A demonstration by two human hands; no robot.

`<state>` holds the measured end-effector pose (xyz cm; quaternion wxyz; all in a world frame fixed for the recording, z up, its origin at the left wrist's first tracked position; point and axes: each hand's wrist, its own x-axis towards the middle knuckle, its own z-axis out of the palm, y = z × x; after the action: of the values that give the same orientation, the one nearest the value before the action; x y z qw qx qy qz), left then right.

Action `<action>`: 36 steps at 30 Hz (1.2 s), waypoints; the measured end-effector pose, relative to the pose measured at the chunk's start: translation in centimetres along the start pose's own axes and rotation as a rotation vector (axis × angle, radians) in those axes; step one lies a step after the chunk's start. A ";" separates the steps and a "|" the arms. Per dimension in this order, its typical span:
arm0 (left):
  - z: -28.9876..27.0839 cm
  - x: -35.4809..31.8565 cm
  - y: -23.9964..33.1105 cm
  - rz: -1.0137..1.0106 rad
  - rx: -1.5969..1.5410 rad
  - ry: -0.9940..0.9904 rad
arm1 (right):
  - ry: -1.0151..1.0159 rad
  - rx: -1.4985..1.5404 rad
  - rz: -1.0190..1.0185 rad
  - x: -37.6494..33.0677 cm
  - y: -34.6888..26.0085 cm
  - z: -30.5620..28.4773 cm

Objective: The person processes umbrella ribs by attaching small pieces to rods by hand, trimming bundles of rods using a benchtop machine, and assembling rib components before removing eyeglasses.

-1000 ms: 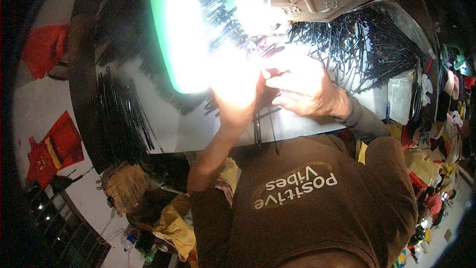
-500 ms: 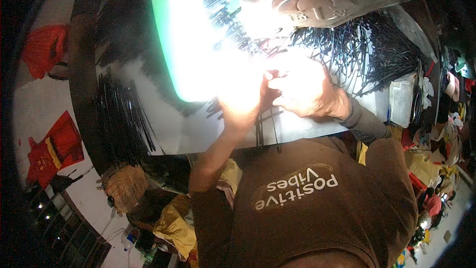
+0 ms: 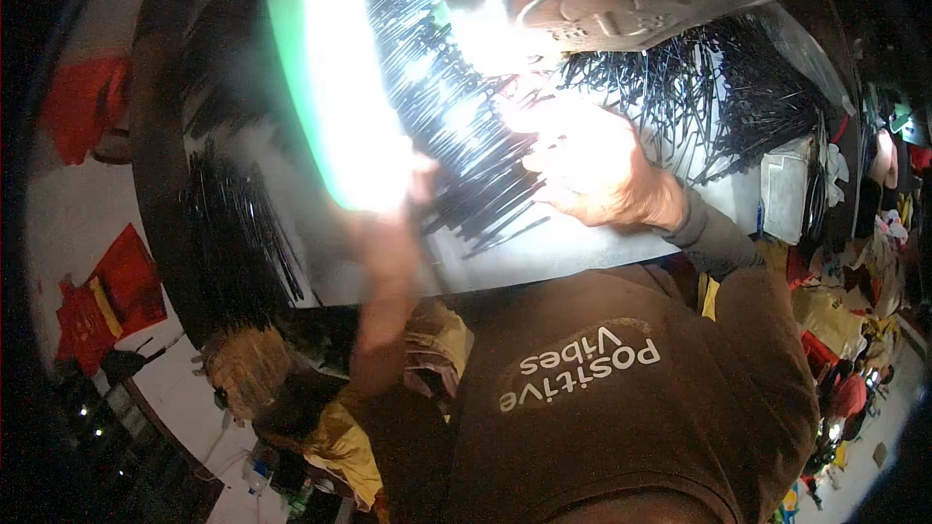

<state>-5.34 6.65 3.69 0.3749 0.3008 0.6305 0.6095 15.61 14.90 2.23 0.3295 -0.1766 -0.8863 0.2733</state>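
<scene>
My left hand (image 3: 400, 209) is smeared by motion beside the lower end of a glaring, green-edged long object (image 3: 291, 68), which covers part of it. Its fingers cannot be made out. Under the bright light of a metal machine head (image 3: 621, 5), my right hand (image 3: 597, 165) has its fingers curled in. Glare washes out the fingertips, and what they grip is hidden. Thin black strips (image 3: 495, 170) lie in a dense slanting layer between my two hands. Something small and reddish (image 3: 524, 89) shows just beyond my right fingers.
More black strips pile up on the right (image 3: 767, 97) and hang at the left edge (image 3: 238, 223) of the pale worktop (image 3: 582, 247). A grey box (image 3: 786, 194) stands at the right. Red cloth (image 3: 107, 301) lies on the floor at left, yellow cloth (image 3: 345, 451) below.
My left hand has moved left, away from my right hand, uncovering the black strips between them. The right hand stays nearly in place. The view has shifted slightly.
</scene>
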 end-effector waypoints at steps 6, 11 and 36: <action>-13.0 5.2 1.8 0.230 0.722 0.327 | 0.015 0.068 -0.009 0.0 0.2 0.3; -12.1 4.9 2.5 0.517 1.369 0.458 | 0.005 0.233 0.025 1.7 -0.5 0.2; 3.1 3.1 0.2 -0.017 -0.411 -0.703 | -0.057 0.647 0.334 3.5 -0.8 -1.3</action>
<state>-4.45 10.97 3.66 0.6247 0.4046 0.3315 0.5797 13.83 16.48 5.21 0.2942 -0.1977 -0.7220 0.5943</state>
